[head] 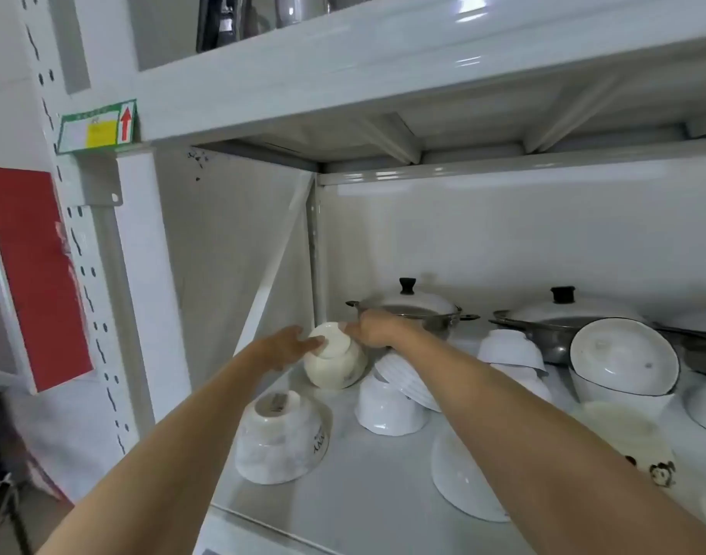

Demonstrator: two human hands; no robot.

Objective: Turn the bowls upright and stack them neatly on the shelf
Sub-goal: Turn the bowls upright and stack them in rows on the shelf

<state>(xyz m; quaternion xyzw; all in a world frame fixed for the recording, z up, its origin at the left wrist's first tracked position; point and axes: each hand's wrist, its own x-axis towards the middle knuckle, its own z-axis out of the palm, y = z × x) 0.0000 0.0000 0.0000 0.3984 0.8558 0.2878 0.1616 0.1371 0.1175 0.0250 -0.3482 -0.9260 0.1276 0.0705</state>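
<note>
Head view: my left hand [291, 346] lies flat-fingered against the foot of the cream bowl [334, 360], while my right hand [373, 328] pinches its far side, at the shelf's [367, 482] back-left corner. I should roll it slowly, supporting both sides, clear of the steel pot [413, 310].

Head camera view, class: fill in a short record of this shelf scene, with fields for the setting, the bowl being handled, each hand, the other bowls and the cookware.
setting: white metal shelf
bowl being handled: cream ceramic bowl, upside down and tilted, near the back left corner
left hand: straight fingers touch the bowl's foot
right hand: grips the bowl's far side
other bowls: several white, mostly upside down, including a marbled bowl in front
cookware: two steel pots with black-knobbed lids at the back
</note>
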